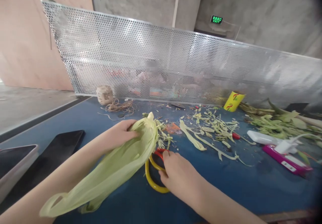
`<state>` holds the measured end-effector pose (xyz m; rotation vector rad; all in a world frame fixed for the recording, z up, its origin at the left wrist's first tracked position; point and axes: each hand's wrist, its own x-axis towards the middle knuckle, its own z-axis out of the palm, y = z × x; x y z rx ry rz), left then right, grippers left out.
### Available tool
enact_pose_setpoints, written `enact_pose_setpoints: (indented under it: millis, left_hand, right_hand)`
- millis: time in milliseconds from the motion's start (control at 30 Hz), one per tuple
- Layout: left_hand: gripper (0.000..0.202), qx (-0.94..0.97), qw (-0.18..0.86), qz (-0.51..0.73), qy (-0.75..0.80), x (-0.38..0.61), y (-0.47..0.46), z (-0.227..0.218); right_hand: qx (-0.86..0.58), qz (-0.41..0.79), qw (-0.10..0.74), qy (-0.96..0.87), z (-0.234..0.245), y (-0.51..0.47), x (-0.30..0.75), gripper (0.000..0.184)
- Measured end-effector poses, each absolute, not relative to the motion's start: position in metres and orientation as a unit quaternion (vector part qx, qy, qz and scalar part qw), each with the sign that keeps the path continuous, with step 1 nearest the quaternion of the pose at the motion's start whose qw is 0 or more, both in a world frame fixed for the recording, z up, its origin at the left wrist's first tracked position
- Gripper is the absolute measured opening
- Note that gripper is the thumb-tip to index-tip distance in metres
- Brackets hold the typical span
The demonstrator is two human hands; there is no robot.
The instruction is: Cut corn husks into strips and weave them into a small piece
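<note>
A pale green corn husk [120, 170] spreads from the centre toward the lower left, its gathered end with a whitish tip [151, 116] pointing away from me. My left hand [123, 135] is closed on the husk near that gathered end, and the husk hides part of the fingers. Just right of it, my right hand [178, 175] has its fingers around the handles of a pair of scissors [150, 179] with red and yellow grips. The blades do not show; the husk appears to cover them. Shredded husk scraps [164, 137] lie just beyond both hands.
Phones [54, 157] lie at left. Twine [123, 106] and a whitish roll [104, 94] sit by the perforated metal panel [156, 49]. More scraps [216, 126], a yellow cylinder [233, 101], leafy stalks [284, 121] and a purple power strip [286, 160] are at right.
</note>
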<state>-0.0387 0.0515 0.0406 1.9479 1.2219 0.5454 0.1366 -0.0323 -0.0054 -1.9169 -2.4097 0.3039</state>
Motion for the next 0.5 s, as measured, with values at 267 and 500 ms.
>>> enact_pose_setpoints:
  millis: [267,500]
  left_hand:
    - [0.021,0.816,0.241,0.248,0.463,-0.045,0.047,0.041]
    - [0.027,0.804,0.185,0.362,0.434,-0.046,0.032,0.054]
  right_hand:
    - [-0.663,0.138,-0.017,-0.736,-0.001,-0.026,0.122,0.057]
    - [-0.682,0.180,-0.001,-0.709,0.011,-0.033,0.127,0.044]
